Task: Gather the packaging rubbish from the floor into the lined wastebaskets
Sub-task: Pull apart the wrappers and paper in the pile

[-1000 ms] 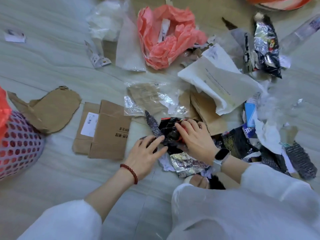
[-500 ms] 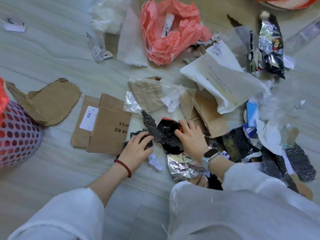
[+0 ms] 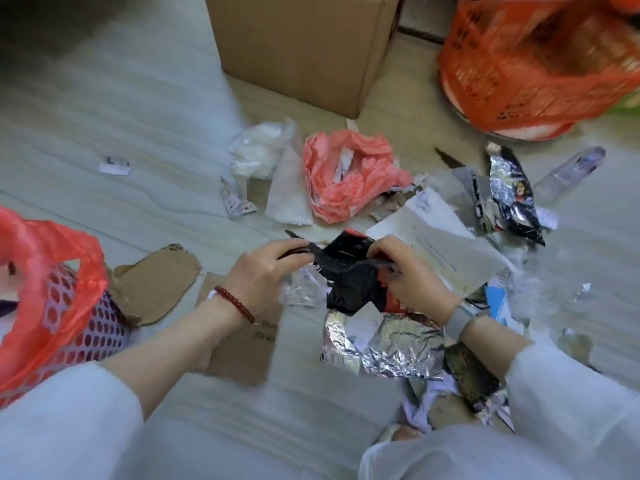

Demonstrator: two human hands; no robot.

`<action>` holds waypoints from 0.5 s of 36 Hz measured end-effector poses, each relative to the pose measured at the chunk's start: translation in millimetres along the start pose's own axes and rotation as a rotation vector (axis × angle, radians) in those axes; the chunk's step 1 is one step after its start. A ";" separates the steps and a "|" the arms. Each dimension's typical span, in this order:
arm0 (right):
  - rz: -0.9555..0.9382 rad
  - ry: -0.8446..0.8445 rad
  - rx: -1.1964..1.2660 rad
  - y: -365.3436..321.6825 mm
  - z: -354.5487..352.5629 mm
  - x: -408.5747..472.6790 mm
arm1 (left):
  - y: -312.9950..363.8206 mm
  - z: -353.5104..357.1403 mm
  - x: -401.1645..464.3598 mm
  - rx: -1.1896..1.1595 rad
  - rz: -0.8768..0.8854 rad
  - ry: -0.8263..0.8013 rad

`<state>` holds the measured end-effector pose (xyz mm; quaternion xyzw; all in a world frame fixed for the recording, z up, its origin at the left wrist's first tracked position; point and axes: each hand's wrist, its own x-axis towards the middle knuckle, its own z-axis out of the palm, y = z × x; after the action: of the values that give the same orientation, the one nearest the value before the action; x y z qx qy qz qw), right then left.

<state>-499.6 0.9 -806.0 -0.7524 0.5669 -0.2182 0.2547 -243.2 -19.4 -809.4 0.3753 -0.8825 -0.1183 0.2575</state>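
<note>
- The box (image 3: 304, 46) stands at twelve o'clock, an orange basket (image 3: 533, 74) at one.
- The lined bin (image 3: 52, 296) sits at nine o'clock, nearest the left hand (image 3: 263, 275).
- Loose wrappers (image 3: 381, 348) litter the floor (image 3: 121, 116) from three to five.
- The black bag (image 3: 349, 271) is held up at centre, long axis left-right.
- The left hand pinches its left end, the right hand (image 3: 408, 271) clutches its right.
</note>
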 end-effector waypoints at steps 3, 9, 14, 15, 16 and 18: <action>-0.074 0.131 0.011 -24.2 -18.5 37.2 | -13.8 -42.4 31.2 0.086 0.006 0.111; -0.232 0.358 0.044 -103.4 -47.1 109.4 | -37.8 -148.3 54.0 0.140 -0.086 0.326; -0.373 0.460 0.196 -183.0 -37.6 153.9 | -64.4 -228.8 17.1 0.168 -0.243 0.511; -0.399 0.469 0.224 -201.1 -29.9 161.5 | -70.2 -243.3 3.5 0.191 -0.281 0.536; -0.423 0.472 0.250 -218.8 -21.2 168.1 | -75.1 -256.3 -11.5 0.215 -0.323 0.553; -0.458 0.473 0.293 -251.9 -1.2 179.6 | -83.4 -276.0 -44.6 0.262 -0.393 0.564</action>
<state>-266.4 -115.1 -639.0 -0.7442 0.3897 -0.5164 0.1661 -16.9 -49.0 -627.5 0.5854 -0.6956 0.0567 0.4126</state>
